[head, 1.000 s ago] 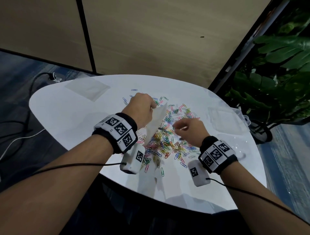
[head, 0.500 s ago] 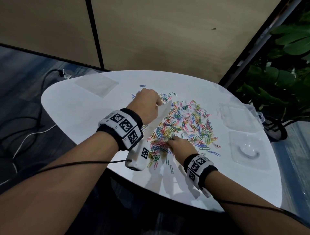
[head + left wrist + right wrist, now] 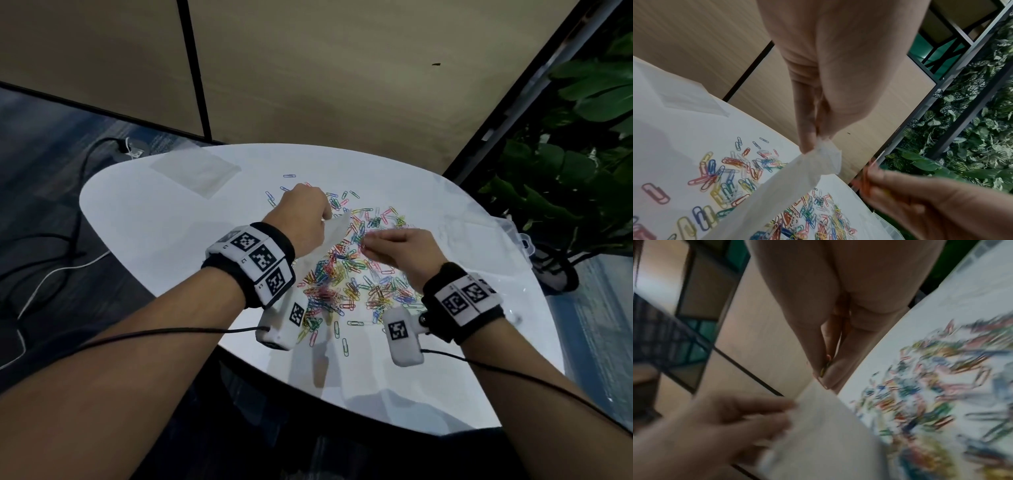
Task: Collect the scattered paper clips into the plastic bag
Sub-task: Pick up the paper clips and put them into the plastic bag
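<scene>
The left hand (image 3: 301, 219) pinches the top corner of the bag (image 3: 797, 181) between thumb and fingers (image 3: 807, 139), holding it up over the desk (image 3: 154, 240). At its 3 o'clock the right hand (image 3: 400, 250), fingers pressed together on a few clips (image 3: 825, 365), is raised just beside the bag's mouth. The pile of clips (image 3: 349, 281) lies on the desk under both hands.
</scene>
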